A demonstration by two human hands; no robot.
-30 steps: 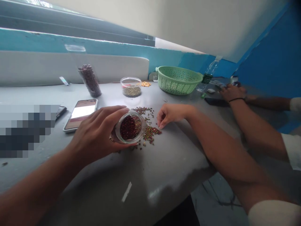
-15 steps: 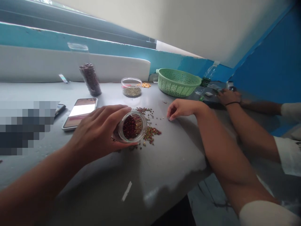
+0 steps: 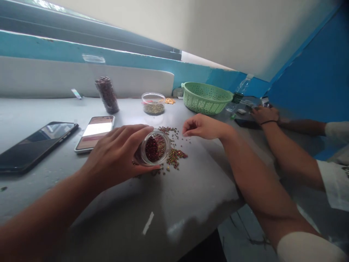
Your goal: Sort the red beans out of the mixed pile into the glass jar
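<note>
My left hand (image 3: 117,153) is wrapped round a clear jar (image 3: 165,155), tilted so its mouth faces me. Dark red beans (image 3: 152,147) lie inside the jar. Around the jar, small brown, green and reddish beans (image 3: 174,157) are scattered on the table. My right hand (image 3: 203,126) hovers just beyond the scattered beans, to the right of the jar, with thumb and fingertips pinched together. Whatever is in that pinch, if anything, is too small to make out.
Behind stand a tall clear container of dark beans (image 3: 107,94), a round tub of small green beans (image 3: 153,107) and a green basket (image 3: 204,102). Two phones (image 3: 35,147) lie at left. Another person's hands (image 3: 264,116) rest at far right near a bottle (image 3: 238,95).
My right hand has moved left, closer to the jar and the scattered beans, still pinched. My left hand keeps its hold on the jar. The view has shifted slightly.
</note>
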